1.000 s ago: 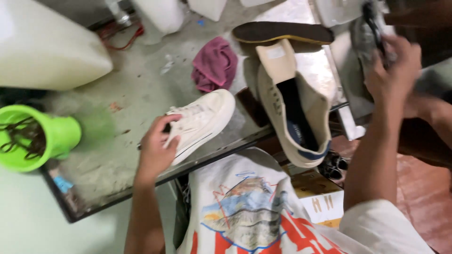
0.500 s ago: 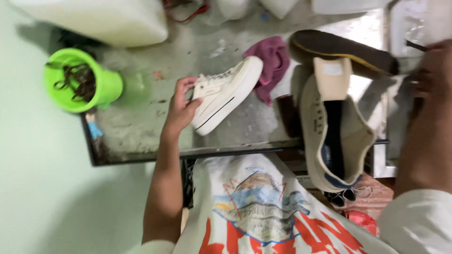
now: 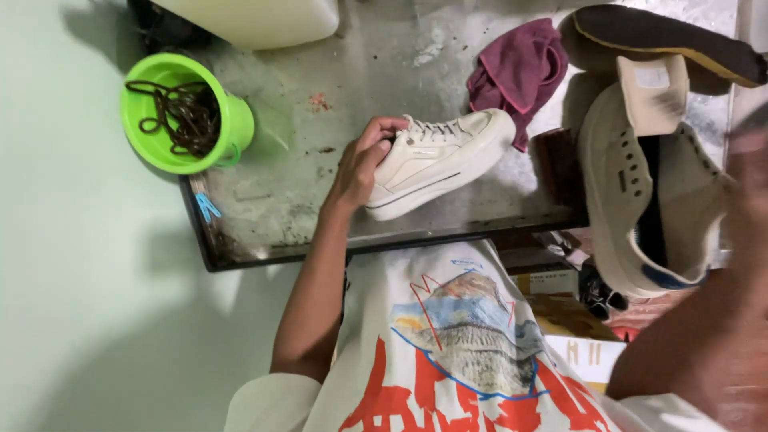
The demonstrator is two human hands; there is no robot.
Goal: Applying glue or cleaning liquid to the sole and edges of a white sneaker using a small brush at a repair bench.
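Note:
My left hand [image 3: 360,164] grips the heel end of a cream-white laced sneaker [image 3: 448,156] that lies on its side on the worn metal table [image 3: 280,200], toe pointing right. To the right stands a larger beige shoe upper [image 3: 616,184] without laces, its tongue turned up and a dark lining showing. My right hand [image 3: 748,160] is a blur at the right edge beside that shoe; I cannot tell what it holds. My right forearm [image 3: 688,352] fills the lower right corner.
A green cup [image 3: 232,120] with dark laces [image 3: 176,112] stands at the table's left corner. A maroon cloth [image 3: 520,68] lies behind the sneaker, a dark sole with a yellow edge [image 3: 664,40] at the back right, and a pale container [image 3: 256,20] at the back.
The view has swung left and down. My left hand has stayed on the white sneaker's heel and turned the sneaker slightly. My right hand has come down from the back right and is now blurred.

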